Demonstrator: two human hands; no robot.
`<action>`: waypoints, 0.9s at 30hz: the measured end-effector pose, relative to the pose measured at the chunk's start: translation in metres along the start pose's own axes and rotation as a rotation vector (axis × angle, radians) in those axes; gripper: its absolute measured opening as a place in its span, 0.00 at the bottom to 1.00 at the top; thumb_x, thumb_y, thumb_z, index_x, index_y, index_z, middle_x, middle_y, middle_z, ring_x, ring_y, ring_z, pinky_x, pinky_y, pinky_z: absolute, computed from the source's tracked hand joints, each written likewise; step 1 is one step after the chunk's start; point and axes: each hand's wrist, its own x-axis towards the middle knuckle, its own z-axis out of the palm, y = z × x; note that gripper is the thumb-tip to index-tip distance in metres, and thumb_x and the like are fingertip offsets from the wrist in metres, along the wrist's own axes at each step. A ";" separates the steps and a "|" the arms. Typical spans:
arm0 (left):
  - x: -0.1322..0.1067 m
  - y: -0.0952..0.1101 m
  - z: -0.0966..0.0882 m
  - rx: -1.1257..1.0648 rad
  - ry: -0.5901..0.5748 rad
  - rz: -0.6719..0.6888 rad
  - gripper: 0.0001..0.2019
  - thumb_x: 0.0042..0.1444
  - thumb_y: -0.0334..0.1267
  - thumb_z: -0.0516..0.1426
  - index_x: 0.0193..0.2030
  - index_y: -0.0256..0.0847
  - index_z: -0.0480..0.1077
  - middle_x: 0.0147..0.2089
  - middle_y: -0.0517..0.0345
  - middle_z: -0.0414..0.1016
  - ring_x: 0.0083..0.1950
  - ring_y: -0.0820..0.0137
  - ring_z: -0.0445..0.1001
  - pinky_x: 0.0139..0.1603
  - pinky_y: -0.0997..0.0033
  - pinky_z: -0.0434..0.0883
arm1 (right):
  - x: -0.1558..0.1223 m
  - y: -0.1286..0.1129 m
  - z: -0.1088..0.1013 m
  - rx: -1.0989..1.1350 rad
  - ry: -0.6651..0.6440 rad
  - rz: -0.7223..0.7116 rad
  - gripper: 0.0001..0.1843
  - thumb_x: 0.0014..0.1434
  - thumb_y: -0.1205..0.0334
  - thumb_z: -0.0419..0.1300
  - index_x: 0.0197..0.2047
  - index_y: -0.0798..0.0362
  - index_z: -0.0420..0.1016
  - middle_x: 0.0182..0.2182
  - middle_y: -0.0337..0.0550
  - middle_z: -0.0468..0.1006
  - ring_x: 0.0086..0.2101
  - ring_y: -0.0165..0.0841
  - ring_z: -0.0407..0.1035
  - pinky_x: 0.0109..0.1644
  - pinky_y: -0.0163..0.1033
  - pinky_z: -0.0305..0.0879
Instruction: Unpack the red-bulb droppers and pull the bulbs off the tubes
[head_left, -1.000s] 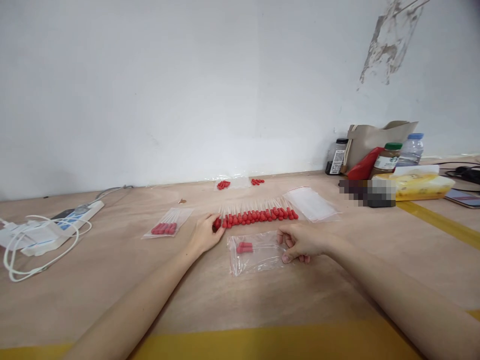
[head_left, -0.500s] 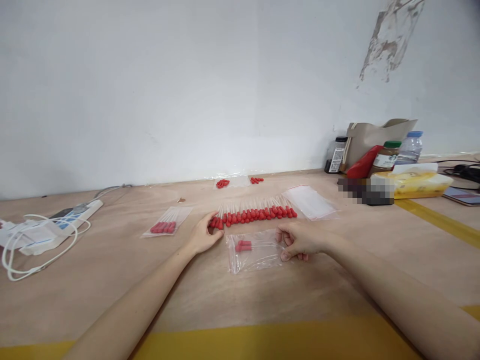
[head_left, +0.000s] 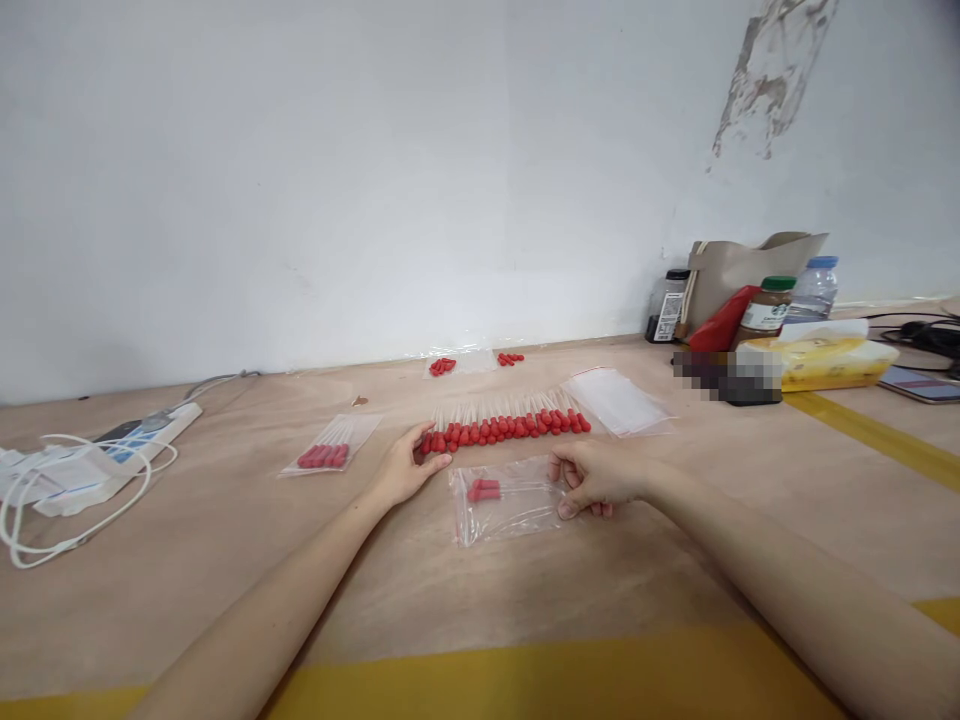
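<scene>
A row of red-tipped sticks [head_left: 510,428] lies across the middle of the table, pale shafts pointing to the wall. At its left end is my left hand [head_left: 405,466], thumb and index finger apart around the outermost red tips. My right hand [head_left: 596,478] has its fingers curled and closed on the right edge of a clear zip bag [head_left: 517,520]. Inside that bag lie a couple of red-tipped sticks [head_left: 484,490], tips toward the left. Farther left rests another zip bag [head_left: 360,428] with several red-tipped sticks in it.
Flat plastic bags [head_left: 619,403] lie right of the row. Small red pieces [head_left: 442,367] sit near the wall. A power strip [head_left: 124,460] with white cables is at left. At right stand a tissue pack [head_left: 832,360], a jar [head_left: 765,315] and a water bottle [head_left: 815,292].
The view has shifted slightly. My left thumb reaches a little farther right below the red tips; my right hand stays on the bag's edge.
</scene>
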 end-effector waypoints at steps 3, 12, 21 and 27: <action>-0.003 0.002 -0.003 0.010 -0.017 0.022 0.32 0.45 0.51 0.57 0.56 0.40 0.58 0.53 0.51 0.66 0.52 0.62 0.67 0.50 0.64 0.65 | 0.000 0.000 0.000 -0.010 -0.007 0.011 0.29 0.36 0.50 0.67 0.37 0.53 0.60 0.21 0.30 0.64 0.17 0.24 0.65 0.15 0.28 0.62; -0.025 0.042 -0.020 0.122 0.228 0.148 0.05 0.48 0.38 0.54 0.31 0.39 0.67 0.35 0.58 0.68 0.33 0.71 0.67 0.25 0.77 0.64 | 0.000 0.003 -0.005 -0.014 -0.044 -0.039 0.29 0.35 0.49 0.67 0.37 0.53 0.61 0.22 0.30 0.65 0.17 0.26 0.65 0.17 0.30 0.62; -0.064 0.058 -0.002 -0.027 -0.044 0.196 0.10 0.51 0.38 0.54 0.40 0.42 0.73 0.38 0.56 0.71 0.36 0.71 0.70 0.36 0.73 0.68 | 0.006 -0.007 0.010 -0.220 0.296 -0.336 0.15 0.42 0.56 0.63 0.33 0.55 0.72 0.28 0.40 0.73 0.28 0.29 0.66 0.30 0.31 0.60; -0.056 0.063 -0.001 -0.096 -0.217 0.176 0.17 0.51 0.39 0.55 0.49 0.46 0.69 0.51 0.53 0.69 0.48 0.66 0.69 0.44 0.68 0.68 | 0.009 -0.009 0.019 -0.153 0.239 -0.351 0.08 0.46 0.63 0.60 0.31 0.56 0.72 0.25 0.39 0.73 0.26 0.28 0.66 0.29 0.31 0.59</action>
